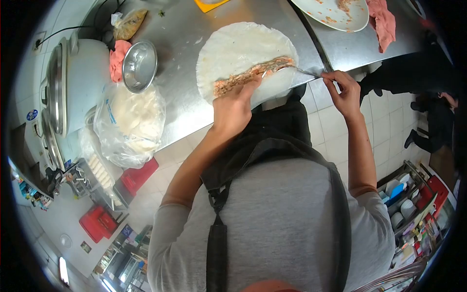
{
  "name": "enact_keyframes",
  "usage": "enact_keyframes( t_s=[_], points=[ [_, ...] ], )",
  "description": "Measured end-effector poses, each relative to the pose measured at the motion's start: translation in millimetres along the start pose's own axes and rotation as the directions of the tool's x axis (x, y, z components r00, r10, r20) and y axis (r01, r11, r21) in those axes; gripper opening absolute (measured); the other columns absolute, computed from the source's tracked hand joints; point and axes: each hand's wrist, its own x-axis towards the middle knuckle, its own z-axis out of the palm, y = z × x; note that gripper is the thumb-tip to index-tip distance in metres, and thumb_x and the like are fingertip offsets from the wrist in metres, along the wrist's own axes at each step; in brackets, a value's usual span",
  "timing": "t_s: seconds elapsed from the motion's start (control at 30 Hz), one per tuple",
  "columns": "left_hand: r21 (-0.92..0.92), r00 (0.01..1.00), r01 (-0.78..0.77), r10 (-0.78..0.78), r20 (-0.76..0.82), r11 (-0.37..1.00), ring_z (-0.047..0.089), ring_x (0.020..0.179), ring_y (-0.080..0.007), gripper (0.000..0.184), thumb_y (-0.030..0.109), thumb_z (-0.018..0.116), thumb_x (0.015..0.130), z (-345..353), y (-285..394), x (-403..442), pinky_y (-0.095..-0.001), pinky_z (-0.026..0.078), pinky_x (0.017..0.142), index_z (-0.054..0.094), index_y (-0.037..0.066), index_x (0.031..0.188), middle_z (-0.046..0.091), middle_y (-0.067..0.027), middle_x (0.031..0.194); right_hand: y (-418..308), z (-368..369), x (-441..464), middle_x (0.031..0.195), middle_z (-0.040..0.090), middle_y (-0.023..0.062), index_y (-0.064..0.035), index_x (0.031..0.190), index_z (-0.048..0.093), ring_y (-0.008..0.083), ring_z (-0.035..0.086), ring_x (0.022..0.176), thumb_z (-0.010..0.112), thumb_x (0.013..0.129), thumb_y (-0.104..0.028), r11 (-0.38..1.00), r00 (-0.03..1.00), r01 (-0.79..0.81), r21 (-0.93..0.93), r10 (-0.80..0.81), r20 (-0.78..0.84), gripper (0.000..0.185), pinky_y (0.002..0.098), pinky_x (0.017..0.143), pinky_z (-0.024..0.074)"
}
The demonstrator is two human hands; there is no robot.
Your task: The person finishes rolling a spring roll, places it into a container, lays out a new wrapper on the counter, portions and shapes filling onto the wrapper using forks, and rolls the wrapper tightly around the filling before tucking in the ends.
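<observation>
A round, pale sheet of dough [233, 46] lies flat on the steel table [182, 104]. Across its lower half runs a long strip of orange-brown filling [250, 74]. My left hand [234, 108] is at the near edge of the sheet beside the filling, its fingers bent and pressed together; what they grip is hidden. My right hand [343, 91] pinches the handle end of a metal spoon or fork [307, 73], off the sheet's right side. The utensil's head rests at the right end of the filling.
At the left are a steel bowl [139, 66], a pink cloth [118, 61], a plastic bag of white dough sheets [138, 119] and a large pot [82, 82]. A white plate with filling scraps [335, 15] sits upper right, near another cloth [382, 24]. Another person's dark sleeve [404, 73] is at right.
</observation>
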Motion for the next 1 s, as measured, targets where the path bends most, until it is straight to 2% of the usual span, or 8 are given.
enact_keyframes(
  t_s=[0.2,0.27,0.37,0.53,0.73,0.83,0.93,1.0],
  points=[
    [-0.015,0.988,0.155,-0.155,0.009,0.988,0.076,0.086,-0.0288,0.041,0.0,0.066,0.092,-27,13,14,-0.0381,0.06,0.073,0.073,0.019,0.127,0.077,-0.0117,0.111,3,-9,1,0.094,0.076,0.0098,-0.0085,0.098,0.078,0.0272,0.072,0.085,0.076,0.087,-0.005,1.0,1.0,0.007,0.022,-0.008,0.027,0.012,0.0341,0.072,0.0541],
    [0.025,0.997,0.075,-0.074,-0.009,0.997,0.074,0.081,-0.0316,0.043,-0.002,0.065,0.09,-5,-2,7,-0.0405,0.059,0.068,0.073,0.018,0.127,0.076,-0.0128,0.104,5,-5,5,0.088,0.074,0.0052,-0.0057,0.1,0.077,0.0144,0.065,0.075,0.075,0.091,-0.005,0.993,0.993,0.109,-0.032,-0.11,-0.029,0.009,0.0268,0.06,0.0446],
    [0.066,1.0,0.03,-0.03,0.005,0.997,0.074,0.081,-0.0333,0.043,-0.002,0.064,0.09,-4,0,3,-0.0411,0.058,0.067,0.072,0.017,0.128,0.076,-0.014,0.103,3,-11,6,0.089,0.074,0.0049,-0.005,0.101,0.077,0.0134,0.065,0.076,0.076,0.091,-0.006,0.998,0.998,0.054,-0.031,-0.054,-0.012,0.009,0.0263,0.061,0.0444],
    [0.068,0.989,0.138,-0.142,0.05,0.988,0.075,0.089,-0.0332,0.042,0.0,0.065,0.092,-8,7,21,-0.04,0.06,0.073,0.072,0.019,0.129,0.076,-0.0142,0.11,-5,-7,5,0.096,0.077,0.0072,-0.0083,0.1,0.079,0.0221,0.073,0.086,0.076,0.089,-0.007,0.996,0.994,-0.05,0.069,0.043,0.098,0.012,0.031,0.075,0.055],
    [0.127,0.994,-0.001,-0.013,0.11,0.992,0.075,0.086,-0.0318,0.043,0.0,0.064,0.093,-21,0,11,-0.0386,0.059,0.07,0.072,0.02,0.13,0.076,-0.0137,0.112,8,-17,8,0.098,0.078,0.0093,-0.0072,0.102,0.079,0.0224,0.075,0.092,0.077,0.088,-0.005,0.995,0.996,-0.077,0.058,0.074,0.058,0.014,0.0311,0.079,0.0558],
    [0.005,0.981,0.188,-0.188,0.057,0.982,0.075,0.088,-0.0331,0.041,0.0,0.063,0.094,-43,-4,4,-0.0403,0.06,0.071,0.072,0.02,0.129,0.075,-0.0142,0.117,1,-17,2,0.099,0.078,0.0095,-0.0063,0.102,0.078,0.0221,0.075,0.093,0.076,0.088,-0.004,0.977,0.969,-0.203,0.067,0.19,0.161,0.014,0.0318,0.08,0.056],
    [0.13,0.989,0.127,-0.136,0.06,0.983,0.075,0.087,-0.0331,0.041,-0.001,0.063,0.094,-21,-17,-17,-0.0409,0.06,0.07,0.071,0.019,0.128,0.075,-0.0144,0.115,-17,19,-4,0.098,0.077,0.0102,-0.0064,0.101,0.077,0.0248,0.074,0.089,0.076,0.088,-0.002,0.975,0.984,0.112,0.192,-0.136,0.115,0.015,0.0334,0.079,0.0565],
    [0.107,1.0,-0.006,0.007,-0.012,0.994,0.071,0.071,-0.0332,0.056,-0.004,0.06,0.085,-9,-17,-30,-0.0424,0.056,0.058,0.067,0.02,0.135,0.073,-0.0122,0.099,-31,27,-5,0.097,0.077,0.0095,-0.007,0.1,0.078,0.0261,0.074,0.088,0.077,0.087,-0.003,0.998,0.995,0.043,0.047,-0.047,0.088,0.014,0.0337,0.078,0.0566]
  ],
)
